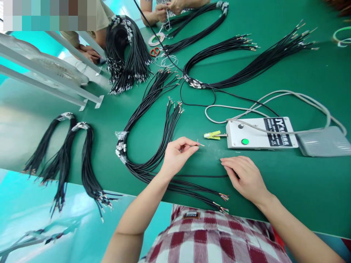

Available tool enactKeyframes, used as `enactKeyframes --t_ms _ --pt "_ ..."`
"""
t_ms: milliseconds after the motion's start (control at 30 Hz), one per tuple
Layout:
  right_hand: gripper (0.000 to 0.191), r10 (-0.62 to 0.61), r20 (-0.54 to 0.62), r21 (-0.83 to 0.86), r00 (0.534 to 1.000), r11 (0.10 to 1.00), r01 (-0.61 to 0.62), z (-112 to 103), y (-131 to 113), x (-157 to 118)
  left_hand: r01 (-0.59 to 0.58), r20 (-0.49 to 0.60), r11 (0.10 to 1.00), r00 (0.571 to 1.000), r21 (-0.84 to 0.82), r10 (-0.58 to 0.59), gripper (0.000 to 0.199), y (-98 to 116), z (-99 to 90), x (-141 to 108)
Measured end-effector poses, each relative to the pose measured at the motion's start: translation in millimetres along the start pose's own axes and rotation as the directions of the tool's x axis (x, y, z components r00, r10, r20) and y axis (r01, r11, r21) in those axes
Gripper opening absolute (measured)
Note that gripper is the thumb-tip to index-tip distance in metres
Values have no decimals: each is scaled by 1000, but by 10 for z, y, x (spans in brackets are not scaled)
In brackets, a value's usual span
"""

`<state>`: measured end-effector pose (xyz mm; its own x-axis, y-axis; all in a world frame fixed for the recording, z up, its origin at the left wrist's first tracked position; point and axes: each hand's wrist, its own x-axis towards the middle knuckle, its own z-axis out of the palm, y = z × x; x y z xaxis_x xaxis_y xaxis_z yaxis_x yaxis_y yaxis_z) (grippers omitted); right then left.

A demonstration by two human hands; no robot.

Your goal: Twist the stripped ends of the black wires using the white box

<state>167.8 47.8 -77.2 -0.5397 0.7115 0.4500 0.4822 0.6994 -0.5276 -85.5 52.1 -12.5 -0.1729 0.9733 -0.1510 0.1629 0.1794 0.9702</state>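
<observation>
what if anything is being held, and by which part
The left hand pinches thin wires near their tips, which poke out; whether the right hand holds anything cannot be told.

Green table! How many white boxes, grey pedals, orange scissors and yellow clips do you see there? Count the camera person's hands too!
White box: 1
Grey pedal: 1
Orange scissors: 1
Yellow clip: 1
Hands: 2, left hand and right hand
Total: 6
</observation>
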Motion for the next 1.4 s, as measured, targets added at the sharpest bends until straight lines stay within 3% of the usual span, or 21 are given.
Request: enactKeyframes --t_ms 200,300,367,400,467,500,567,633,700,767,833,867,933,1000,1067,1200,1267,1400 --pt "20 13 -1 11 1000 1000 -13 3 2 -3 11 -23 998 1000 -57 -12 17 -7 37 -9" --pt "19 21 -6 16 1000 1000 -21 1 -1 4 46 -24 997 999 -57 -48 19 60 -58 20" --pt "19 24 -12 20 1000 1000 -23 -3 -6 10 9 -124 998 992 -68 -17 21 88 -260 126" --pt "19 28 -16 24 999 999 -27 -6 -10 14 -43 -227 996 974 -79 24 21 77 -401 209" --pt "19 43 -28 40 999 998 -42 -14 -17 26 -152 -495 985 864 -79 93 22 -12 -714 403" --pt "19 54 -34 51 998 997 -53 -17 -20 32 -110 -560 992 827 -66 55 25 -84 -859 496" --pt "19 80 -48 73 996 994 -76 -23 -21 45 58 -583 998 810 -34 -67 39 -240 -1064 616" --pt "19 104 -60 94 993 991 -98 -29 -20 52 96 -570 990 821 104 -20 51 -348 -1096 597" --pt "19 135 -72 117 988 985 -126 -35 -16 46 -18 -508 931 834 364 215 53 -364 -935 426" --pt "18 189 -94 145 977 974 -174 -41 -10 30 -196 -266 780 868 594 420 41 -303 -612 156" --pt "17 269 -127 193 955 951 -242 -42 -4 10 -402 151 707 908 582 392 23 -229 -199 -127" --pt "16 312 -143 223 939 935 -276 -41 -1 0 -478 363 699 875 533 321 20 -206 13 -247" --pt "13 387 -171 279 906 901 -332 -39 3 -16 -539 561 659 801 524 210 17 -203 394 -414" --pt "12 429 -186 318 884 877 -359 -45 3 -29 -532 582 614 801 583 142 10 -233 653 -478" --pt "11 455 -193 360 869 857 -369 -67 -8 -39 -477 541 672 830 566 134 7 -243 756 -469" --pt "12 521 -182 484 834 786 -386 -151 -75 -32 -228 431 933 898 277 91 9 -107 640 -405" --pt "14 531 -112 530 840 747 -401 -189 -134 5 -167 383 966 920 197 81 12 -8 561 -400" --pt "19 494 14 613 869 683 -398 -201 -266 143 -167 300 976 947 142 118 9 78 537 -433"
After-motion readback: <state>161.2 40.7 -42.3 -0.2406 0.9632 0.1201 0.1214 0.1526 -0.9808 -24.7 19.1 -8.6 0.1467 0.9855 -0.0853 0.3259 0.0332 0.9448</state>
